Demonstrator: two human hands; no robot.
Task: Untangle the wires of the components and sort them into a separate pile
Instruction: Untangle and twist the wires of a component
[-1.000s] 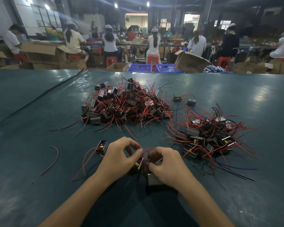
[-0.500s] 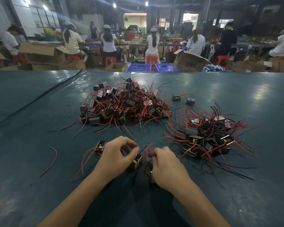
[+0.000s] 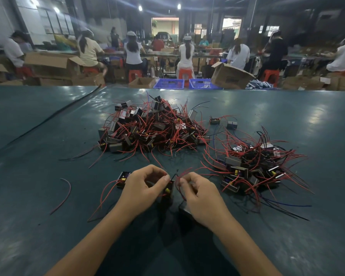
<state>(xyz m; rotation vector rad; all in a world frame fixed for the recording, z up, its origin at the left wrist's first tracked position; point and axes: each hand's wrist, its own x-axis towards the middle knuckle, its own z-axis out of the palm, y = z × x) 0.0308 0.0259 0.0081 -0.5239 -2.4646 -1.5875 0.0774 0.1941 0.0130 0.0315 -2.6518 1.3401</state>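
My left hand [image 3: 142, 186] pinches a small black component with a yellow part [image 3: 168, 191] just above the green table [image 3: 48, 236]. My right hand [image 3: 200, 194] pinches its red wires [image 3: 180, 176] close beside it; a dark component [image 3: 184, 210] sits under that hand. A tangled heap of black components with red wires [image 3: 153, 128] lies further back in the middle. A second pile [image 3: 253, 166] spreads out to the right. One separate component [image 3: 123, 179] with long red leads rests just left of my left hand.
A loose red wire [image 3: 65, 193] lies on the table at the left. Two single components [image 3: 215, 120] [image 3: 231, 124] sit between the piles at the back. Beyond the table's far edge are blue crates [image 3: 169, 84], cardboard boxes [image 3: 230, 76] and several seated people.
Both hands have lifted slightly and drawn apart a little, and the red wires now stand out between the fingertips. The piles have not moved.
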